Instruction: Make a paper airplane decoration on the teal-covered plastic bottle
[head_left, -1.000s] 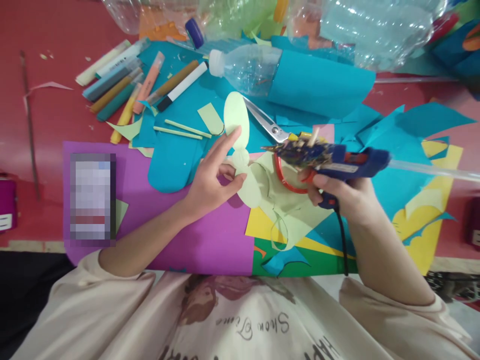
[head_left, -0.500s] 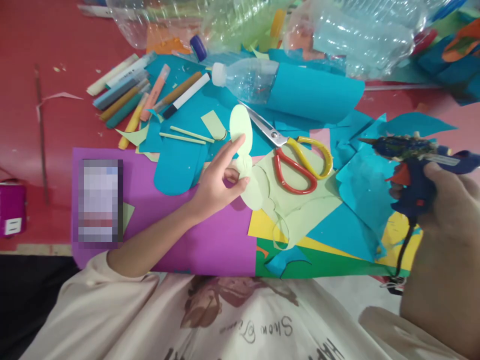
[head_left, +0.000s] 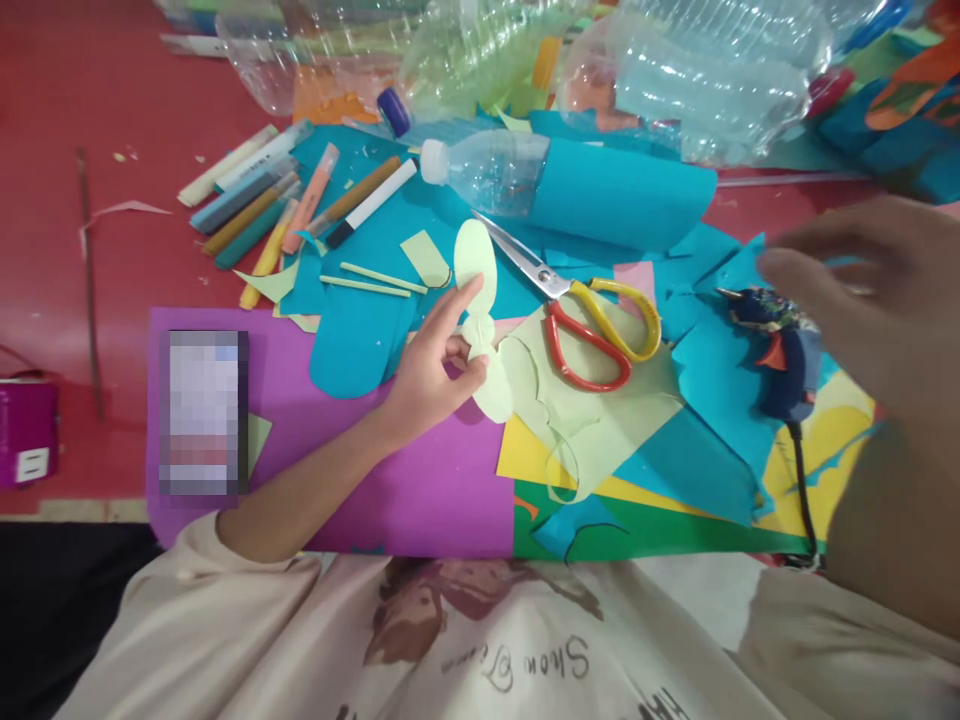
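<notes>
My left hand (head_left: 433, 370) pinches a pale green paper cut-out (head_left: 480, 320) with rounded lobes, holding it just above the purple sheet (head_left: 375, 480). Its index finger stretches along the upper lobe. My right hand (head_left: 877, 300) hovers at the right, fingers spread and blurred, holding nothing. Just below and left of it a blue glue gun (head_left: 780, 350) lies on the teal and yellow paper scraps, its black cord trailing toward me. Scissors with yellow and red handles (head_left: 592, 320) lie on pale green paper between my two hands.
A clear bottle wrapped in teal paper (head_left: 570, 185) lies behind the scissors. Several markers (head_left: 285, 200) are at the back left. Large clear bottles (head_left: 675, 70) crowd the far edge. A phone (head_left: 202, 412) lies on the purple sheet. A small purple box (head_left: 26, 445) sits far left.
My right hand carried the glue gun from the centre to the right, laid it on the paper scraps and let go. The left hand kept its pinch on the cut-out.
</notes>
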